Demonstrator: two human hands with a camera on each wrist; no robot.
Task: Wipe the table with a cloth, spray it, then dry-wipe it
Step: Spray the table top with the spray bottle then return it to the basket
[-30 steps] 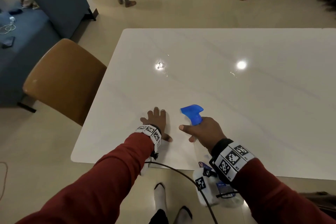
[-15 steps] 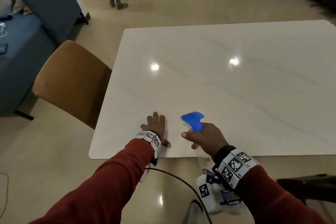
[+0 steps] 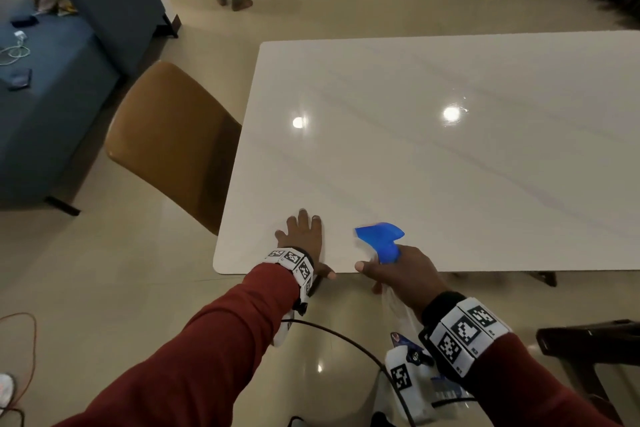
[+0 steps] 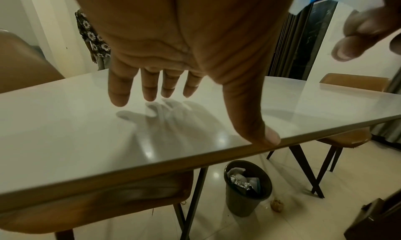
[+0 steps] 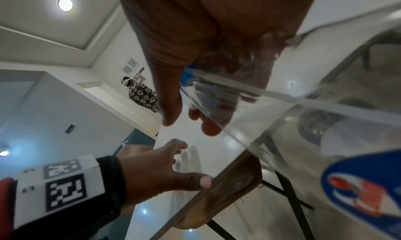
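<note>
Spray bottle (image 3: pixel 382 243) — right hand (image 3: pixel 405 274) is gripping its neck, nozzle pointing out over the table (image 3: pixel 450 166); I'm seeing left hand (image 3: pixel 303 236) lying flat, fingers spread, just beside.

The head view looks steeply down from above at the counter (image 3: pixel 450 166) and its near-left corner. The left wrist view sits close under the palm, facing across the counter's near edge. The right wrist view is tilted, looking leftward. All three share that near edge.
</note>
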